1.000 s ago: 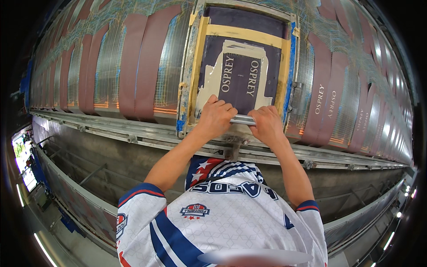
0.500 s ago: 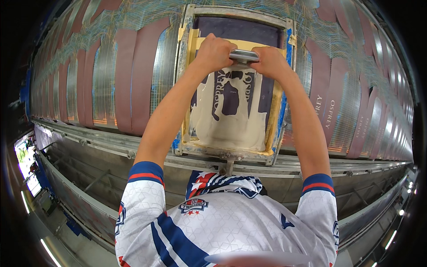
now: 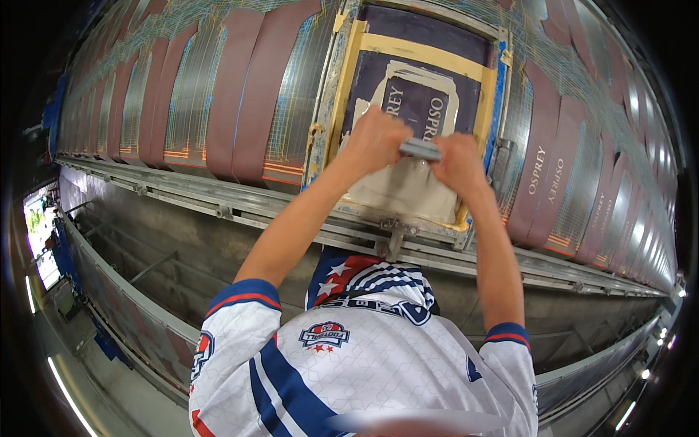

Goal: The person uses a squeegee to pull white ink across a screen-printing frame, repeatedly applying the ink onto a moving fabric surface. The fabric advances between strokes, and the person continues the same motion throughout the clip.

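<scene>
My left hand (image 3: 375, 142) and my right hand (image 3: 459, 164) are closed on the two ends of a metal-handled squeegee (image 3: 419, 149), held across a screen-printing frame (image 3: 502, 95). The frame has a purple screen (image 3: 422, 33) edged with yellow and blue tape. Cream ink (image 3: 397, 188) lies in a thick band on the near part, between squeegee and body, and rings a middle area with pale lettering on purple. The squeegee's lower edge is blurred, so its contact with the screen is hard to make out.
The long metal table (image 3: 186, 109) carries rows of maroon cut panels (image 3: 233, 102), some printed with lettering. A metal rail (image 3: 226, 211) runs along its near edge, joined to the frame by a bracket (image 3: 395, 240). Another metal structure (image 3: 131, 313) stands below, at the lower left.
Both hands pushed the squeegee to the screen's far end by half a second ago, spreading ink over the lettering. They have since pulled it back toward me, and much of the lettering shows again.
</scene>
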{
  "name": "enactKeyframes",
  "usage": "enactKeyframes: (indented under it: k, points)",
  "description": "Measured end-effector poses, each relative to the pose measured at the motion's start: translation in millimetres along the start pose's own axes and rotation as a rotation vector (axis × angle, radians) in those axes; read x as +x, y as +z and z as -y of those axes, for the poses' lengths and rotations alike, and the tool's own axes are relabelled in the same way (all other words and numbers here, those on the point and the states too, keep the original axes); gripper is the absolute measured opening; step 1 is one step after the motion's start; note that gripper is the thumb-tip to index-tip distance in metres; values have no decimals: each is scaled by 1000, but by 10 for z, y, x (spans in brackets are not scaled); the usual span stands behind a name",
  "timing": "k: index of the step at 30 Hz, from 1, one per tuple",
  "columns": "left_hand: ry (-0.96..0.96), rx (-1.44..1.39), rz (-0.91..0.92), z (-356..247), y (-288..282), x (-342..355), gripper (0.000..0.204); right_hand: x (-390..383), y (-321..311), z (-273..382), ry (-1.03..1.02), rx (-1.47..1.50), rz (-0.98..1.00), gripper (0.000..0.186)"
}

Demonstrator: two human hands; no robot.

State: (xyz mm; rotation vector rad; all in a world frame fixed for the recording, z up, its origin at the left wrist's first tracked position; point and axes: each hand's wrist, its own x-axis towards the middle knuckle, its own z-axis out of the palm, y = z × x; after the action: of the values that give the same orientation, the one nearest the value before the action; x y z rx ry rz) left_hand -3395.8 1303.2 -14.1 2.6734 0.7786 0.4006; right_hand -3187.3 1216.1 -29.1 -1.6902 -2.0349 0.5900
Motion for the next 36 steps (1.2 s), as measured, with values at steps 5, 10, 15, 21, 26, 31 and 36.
enactKeyframes:
  k: [5, 10, 15, 21, 26, 31, 36]
  points:
    - [-26, 60, -24, -438, 8, -687, 22, -588, 19, 513, 78, 102, 14, 34]
    - [-51, 74, 22, -502, -92, -673, 24, -435, -382, -176, 404, 43, -467, 43]
    - [-45, 35, 19, -508, -3, -684, 24, -425, -266, -963, 984, 249, -594, 33]
    - [-55, 9, -2, -479, -170, -774, 28, -381, -310, -1004, 871, 245, -606, 34]
    - [-92, 18, -20, -164, -533, -910, 29, -80, -243, -493, 857, 177, -616, 32]
    - [-96, 29, 10, 517, -1223, -1244, 26, 494, 287, 312, 638, 233, -721, 21]
    - [-69, 117, 27, 808, -1170, -1459, 26, 648, 614, 483, 623, 464, -803, 24]
